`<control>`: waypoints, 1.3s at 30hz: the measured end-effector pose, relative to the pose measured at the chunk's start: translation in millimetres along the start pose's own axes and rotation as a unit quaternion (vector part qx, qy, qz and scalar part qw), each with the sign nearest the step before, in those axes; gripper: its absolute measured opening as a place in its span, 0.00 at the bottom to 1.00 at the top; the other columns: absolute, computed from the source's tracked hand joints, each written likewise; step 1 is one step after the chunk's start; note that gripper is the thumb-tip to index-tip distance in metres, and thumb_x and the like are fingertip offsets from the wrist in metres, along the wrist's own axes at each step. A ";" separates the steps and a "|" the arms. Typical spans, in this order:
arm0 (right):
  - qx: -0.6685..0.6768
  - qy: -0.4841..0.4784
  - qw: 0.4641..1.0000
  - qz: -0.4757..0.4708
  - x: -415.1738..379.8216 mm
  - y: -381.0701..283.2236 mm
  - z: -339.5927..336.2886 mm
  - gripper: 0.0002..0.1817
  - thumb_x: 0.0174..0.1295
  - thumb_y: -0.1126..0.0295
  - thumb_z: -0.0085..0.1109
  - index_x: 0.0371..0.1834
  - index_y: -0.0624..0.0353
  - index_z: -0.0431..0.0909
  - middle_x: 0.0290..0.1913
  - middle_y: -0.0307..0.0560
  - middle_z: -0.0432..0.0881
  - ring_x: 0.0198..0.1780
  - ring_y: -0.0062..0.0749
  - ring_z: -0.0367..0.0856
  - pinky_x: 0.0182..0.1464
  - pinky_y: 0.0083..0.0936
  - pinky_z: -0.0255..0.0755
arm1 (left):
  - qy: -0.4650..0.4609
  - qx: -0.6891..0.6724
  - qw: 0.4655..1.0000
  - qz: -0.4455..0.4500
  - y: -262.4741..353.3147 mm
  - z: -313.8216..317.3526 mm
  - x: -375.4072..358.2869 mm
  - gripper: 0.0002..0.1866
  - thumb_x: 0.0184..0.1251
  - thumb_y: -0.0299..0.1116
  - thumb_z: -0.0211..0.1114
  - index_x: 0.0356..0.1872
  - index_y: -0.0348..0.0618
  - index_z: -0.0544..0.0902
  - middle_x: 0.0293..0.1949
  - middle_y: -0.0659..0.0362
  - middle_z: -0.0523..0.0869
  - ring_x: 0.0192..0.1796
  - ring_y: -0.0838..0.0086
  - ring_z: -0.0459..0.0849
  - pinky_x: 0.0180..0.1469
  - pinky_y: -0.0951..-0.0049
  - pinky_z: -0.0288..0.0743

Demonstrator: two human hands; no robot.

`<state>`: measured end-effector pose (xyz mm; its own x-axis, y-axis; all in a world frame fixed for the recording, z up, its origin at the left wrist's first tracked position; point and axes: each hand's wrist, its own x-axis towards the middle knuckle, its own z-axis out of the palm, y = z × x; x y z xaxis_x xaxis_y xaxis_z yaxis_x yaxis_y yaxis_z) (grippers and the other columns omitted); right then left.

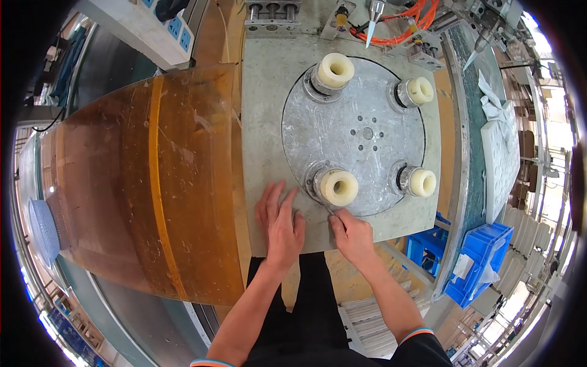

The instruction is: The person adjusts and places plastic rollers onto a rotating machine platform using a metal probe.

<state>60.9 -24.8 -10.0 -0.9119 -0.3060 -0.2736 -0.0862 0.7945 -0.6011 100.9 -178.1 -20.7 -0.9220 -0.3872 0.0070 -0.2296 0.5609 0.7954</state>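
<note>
A round metal turntable (367,165) is set in the grey machine top and carries several cream plastic rings on metal posts. My left hand (282,229) rests on the machine top, fingers spread, left of the front-left ring (339,187). Just below that ring, my right hand (351,235) has thumb and forefinger pinched at the turntable's edge. A thin, small thing shows at those fingertips, too small to name. Farther back stand the rear-left ring (335,70) and the rear-right ring (420,90); the front-right ring (422,182) is near the right edge.
An amber transparent panel (195,183) lies to the left. Behind the turntable are a pointed nozzle (371,30), orange tubing (397,40) and metal fixtures. A blue crate (480,263) stands at the lower right, beside a conveyor with a white tray (500,162).
</note>
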 end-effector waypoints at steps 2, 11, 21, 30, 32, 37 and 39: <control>-0.015 0.001 1.000 -0.001 -1.0 -4.9 4.9 0.05 0.59 0.68 0.53 0.29 0.56 0.73 0.21 0.54 0.77 0.24 0.50 0.78 0.23 0.41 0.69 | -0.011 0.052 0.998 0.018 -0.8 3.3 3.7 0.21 0.53 0.20 0.56 0.52 0.39 0.77 0.57 0.53 0.75 0.65 0.54 0.65 0.69 0.53 0.46; 0.046 0.029 0.998 -0.041 -12.5 -3.3 4.6 0.08 0.60 0.68 0.54 0.28 0.59 0.70 0.21 0.55 0.74 0.25 0.53 0.76 0.25 0.41 0.69 | -0.039 0.017 0.997 0.063 -11.4 -3.7 -7.9 0.21 0.52 0.22 0.57 0.51 0.38 0.76 0.58 0.52 0.74 0.66 0.55 0.64 0.69 0.50 0.46; 0.235 0.111 0.963 0.076 -102.0 -21.1 -27.9 0.10 0.64 0.64 0.52 0.38 0.59 0.76 0.26 0.55 0.78 0.29 0.48 0.79 0.30 0.34 0.70 | -0.360 -0.091 0.894 0.252 7.5 3.6 -79.6 0.20 0.49 0.25 0.60 0.48 0.44 0.78 0.51 0.50 0.77 0.54 0.52 0.72 0.53 0.45 0.60; 0.315 0.157 0.928 0.121 -154.2 8.1 -73.3 0.10 0.65 0.69 0.49 0.46 0.58 0.76 0.26 0.44 0.78 0.26 0.28 0.76 0.32 0.24 0.71 | -0.228 0.195 0.899 0.318 40.6 -11.4 -77.6 0.20 0.56 0.33 0.60 0.52 0.43 0.77 0.53 0.49 0.77 0.60 0.53 0.70 0.64 0.57 0.60; 0.338 0.161 0.924 0.078 -166.4 23.5 -87.5 0.13 0.67 0.69 0.45 0.52 0.57 0.73 0.27 0.42 0.79 0.27 0.25 0.77 0.33 0.23 0.72 | -0.509 0.073 0.815 0.268 32.4 -8.2 -99.6 0.19 0.59 0.35 0.61 0.51 0.38 0.78 0.44 0.47 0.81 0.53 0.55 0.77 0.57 0.61 0.68; 0.319 0.161 0.925 0.131 -184.2 68.7 -145.3 0.13 0.67 0.68 0.43 0.52 0.55 0.70 0.29 0.42 0.81 0.30 0.29 0.82 0.36 0.25 0.75 | -0.549 -0.013 0.832 0.080 49.6 15.0 -105.5 0.18 0.67 0.42 0.55 0.50 0.41 0.79 0.49 0.43 0.81 0.53 0.52 0.78 0.60 0.62 0.66; 0.292 0.225 0.925 0.086 -197.9 99.5 -172.2 0.11 0.66 0.67 0.44 0.50 0.55 0.69 0.30 0.44 0.82 0.29 0.36 0.83 0.34 0.31 0.74 | -0.500 0.048 0.860 0.094 -83.4 75.3 -81.8 0.20 0.65 0.39 0.58 0.55 0.41 0.76 0.57 0.49 0.76 0.58 0.60 0.74 0.57 0.57 0.69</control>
<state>163.7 205.1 113.6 -0.9780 0.1530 -0.1416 0.1877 0.3511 -0.9173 172.0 -138.1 -133.3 -0.7423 0.5127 -0.4315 -0.0269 0.6206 0.7836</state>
